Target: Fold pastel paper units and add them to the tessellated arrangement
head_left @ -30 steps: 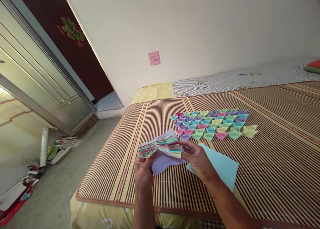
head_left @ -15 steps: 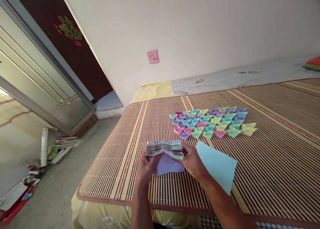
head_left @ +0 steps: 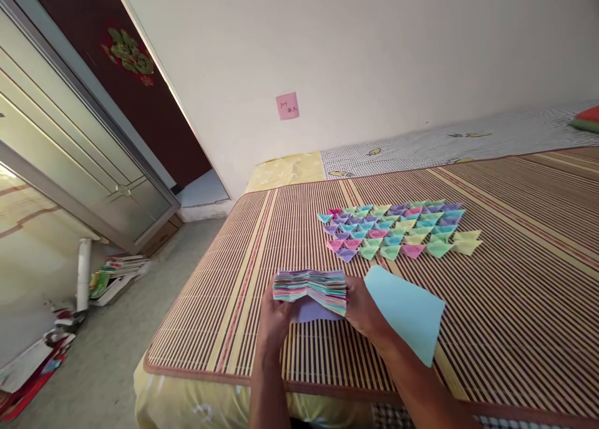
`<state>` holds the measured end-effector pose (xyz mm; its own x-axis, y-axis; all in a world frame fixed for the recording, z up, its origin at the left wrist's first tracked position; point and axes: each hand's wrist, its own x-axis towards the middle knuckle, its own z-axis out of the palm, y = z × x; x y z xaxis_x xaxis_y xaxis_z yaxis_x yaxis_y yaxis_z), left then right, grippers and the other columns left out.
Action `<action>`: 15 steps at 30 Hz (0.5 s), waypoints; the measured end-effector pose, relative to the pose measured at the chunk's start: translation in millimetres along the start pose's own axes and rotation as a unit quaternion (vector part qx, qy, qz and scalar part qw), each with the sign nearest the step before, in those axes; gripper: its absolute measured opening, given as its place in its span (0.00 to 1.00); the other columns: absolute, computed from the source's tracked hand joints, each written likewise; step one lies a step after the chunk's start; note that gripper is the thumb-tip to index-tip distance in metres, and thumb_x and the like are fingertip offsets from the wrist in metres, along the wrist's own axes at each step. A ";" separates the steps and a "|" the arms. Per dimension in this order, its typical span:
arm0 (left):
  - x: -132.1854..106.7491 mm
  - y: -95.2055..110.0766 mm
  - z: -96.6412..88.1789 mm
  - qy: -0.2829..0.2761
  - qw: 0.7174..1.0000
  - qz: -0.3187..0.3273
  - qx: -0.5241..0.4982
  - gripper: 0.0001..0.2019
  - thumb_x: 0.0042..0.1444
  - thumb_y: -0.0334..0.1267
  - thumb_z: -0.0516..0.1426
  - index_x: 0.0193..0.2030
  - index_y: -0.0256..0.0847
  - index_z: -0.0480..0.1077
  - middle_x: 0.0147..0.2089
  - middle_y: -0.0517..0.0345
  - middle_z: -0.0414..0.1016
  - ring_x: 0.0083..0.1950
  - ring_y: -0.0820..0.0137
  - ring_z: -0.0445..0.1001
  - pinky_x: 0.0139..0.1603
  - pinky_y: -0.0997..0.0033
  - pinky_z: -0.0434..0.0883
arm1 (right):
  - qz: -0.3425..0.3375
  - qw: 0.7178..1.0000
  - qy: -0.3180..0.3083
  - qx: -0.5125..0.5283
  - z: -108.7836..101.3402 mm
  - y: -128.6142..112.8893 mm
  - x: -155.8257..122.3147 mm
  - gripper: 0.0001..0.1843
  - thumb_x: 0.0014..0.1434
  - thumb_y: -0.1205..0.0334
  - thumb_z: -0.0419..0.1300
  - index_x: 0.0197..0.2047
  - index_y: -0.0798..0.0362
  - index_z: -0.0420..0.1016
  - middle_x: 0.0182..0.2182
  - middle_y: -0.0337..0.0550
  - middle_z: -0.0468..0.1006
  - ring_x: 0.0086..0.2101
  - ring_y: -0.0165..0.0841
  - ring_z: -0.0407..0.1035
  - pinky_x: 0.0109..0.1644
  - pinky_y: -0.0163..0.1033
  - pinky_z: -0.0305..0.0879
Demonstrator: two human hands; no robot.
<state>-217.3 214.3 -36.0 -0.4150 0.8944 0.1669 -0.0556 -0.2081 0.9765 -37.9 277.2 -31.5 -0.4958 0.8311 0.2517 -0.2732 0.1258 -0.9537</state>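
A thick stack of coloured paper sheets point(head_left: 311, 288) sits between both my hands, just above the striped bamboo mat point(head_left: 515, 304). My left hand point(head_left: 276, 323) grips its left end and my right hand point(head_left: 362, 310) grips its right end, fingers closed on it. A purple sheet point(head_left: 312, 311) shows beneath the stack. A light blue sheet point(head_left: 406, 310) lies on the mat beside my right wrist. Farther back, several small folded paper pieces point(head_left: 397, 229) in pink, purple, green, blue and yellow lie in rows.
The mat covers a bed with a yellow sheet point(head_left: 285, 170) and a checked cloth point(head_left: 444, 145) near the wall. A pink note point(head_left: 287, 105) sticks to the wall. Books and papers point(head_left: 112, 273) litter the floor at left by a sliding door point(head_left: 70, 160).
The paper stack went from fanned and lifted to squared and lowered toward the mat, with both hands still on it. The view shifted slightly.
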 end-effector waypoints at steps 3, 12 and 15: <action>-3.4 5.5 5.5 0.001 1.000 0.017 -0.008 0.19 0.50 0.46 0.69 0.46 0.39 0.78 0.41 0.49 0.84 0.48 0.57 0.82 0.53 0.60 0.75 | -0.009 1.000 0.010 0.005 1.0 -6.5 -1.5 0.21 0.52 0.47 0.74 0.46 0.49 0.87 0.40 0.46 0.88 0.48 0.52 0.80 0.47 0.51 0.79; -5.7 -8.3 14.4 0.133 0.989 -0.018 0.064 0.16 0.50 0.45 0.66 0.43 0.39 0.79 0.45 0.48 0.83 0.52 0.55 0.80 0.55 0.58 0.73 | -0.019 0.999 -0.026 -0.008 2.1 -0.7 0.1 0.21 0.54 0.46 0.72 0.46 0.50 0.87 0.39 0.46 0.87 0.46 0.50 0.80 0.45 0.49 0.78; -7.4 -17.0 11.8 0.181 0.979 -0.007 0.092 0.15 0.53 0.47 0.64 0.43 0.41 0.79 0.45 0.49 0.82 0.55 0.55 0.78 0.57 0.58 0.71 | -0.010 0.999 -0.030 -0.006 4.1 -9.5 -1.3 0.20 0.56 0.46 0.70 0.46 0.51 0.87 0.37 0.45 0.87 0.43 0.49 0.80 0.41 0.45 0.77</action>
<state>-202.6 215.9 -52.2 -0.7123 0.6903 0.1270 0.0878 -0.0919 0.9919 -38.1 272.7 -22.1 -0.5389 0.7945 0.2799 -0.2738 0.1491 -0.9502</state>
